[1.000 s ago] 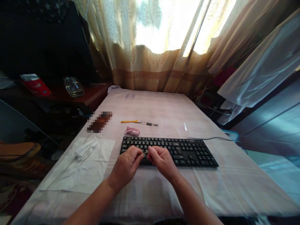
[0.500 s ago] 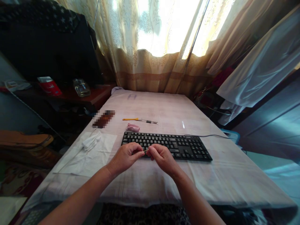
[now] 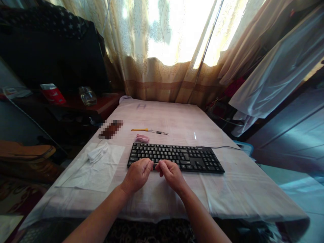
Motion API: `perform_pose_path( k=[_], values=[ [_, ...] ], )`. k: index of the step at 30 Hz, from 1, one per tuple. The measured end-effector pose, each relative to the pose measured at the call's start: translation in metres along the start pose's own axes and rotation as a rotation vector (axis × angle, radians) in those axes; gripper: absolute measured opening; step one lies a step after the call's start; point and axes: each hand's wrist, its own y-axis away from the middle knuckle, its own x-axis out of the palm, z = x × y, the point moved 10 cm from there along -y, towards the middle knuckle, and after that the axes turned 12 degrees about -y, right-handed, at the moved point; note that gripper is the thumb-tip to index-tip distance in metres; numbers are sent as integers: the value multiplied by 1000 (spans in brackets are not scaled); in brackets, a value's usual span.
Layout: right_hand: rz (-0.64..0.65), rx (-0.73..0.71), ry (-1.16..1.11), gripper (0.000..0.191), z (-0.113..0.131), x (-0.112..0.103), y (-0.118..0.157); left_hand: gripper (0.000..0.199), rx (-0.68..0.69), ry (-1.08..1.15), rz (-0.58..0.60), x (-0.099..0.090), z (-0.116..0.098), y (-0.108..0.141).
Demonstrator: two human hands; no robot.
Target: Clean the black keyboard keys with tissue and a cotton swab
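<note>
My left hand [image 3: 138,173] and my right hand [image 3: 171,172] meet fingertip to fingertip over the near edge of a black keyboard [image 3: 182,157]. Pinched between them is a thin, pale stick [image 3: 155,164], mostly covered by the fingers; its exact kind is too small to make out. Both hands have their fingers curled closed on it. Behind the keyboard lies a folded pink cloth [image 3: 142,138]. Farther back is a thin tool with a yellow handle and metal shaft [image 3: 139,130], with a small dark piece along it.
On the left, a crumpled white tissue [image 3: 97,153] rests on a white paper sheet [image 3: 108,177], near a blurred-out brown object [image 3: 110,129]. The keyboard cable [image 3: 227,146] runs right. A glass jar [image 3: 87,96] and red packet [image 3: 53,94] stand beside the cloth-covered table [image 3: 172,114].
My left hand has rolled over, so its back now faces up and its fingers cover more of the stick. The hands stay close together; the view has shifted slightly.
</note>
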Motion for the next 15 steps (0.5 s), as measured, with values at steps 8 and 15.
perform_pose_path(
  k=[8,15],
  values=[
    [-15,1,-41,53,-1,-2,0,20,-32,110,65,2,3,-5],
    [11,7,22,46,-1,-4,-3,22,-54,111,98,3,10,-8]
  ],
)
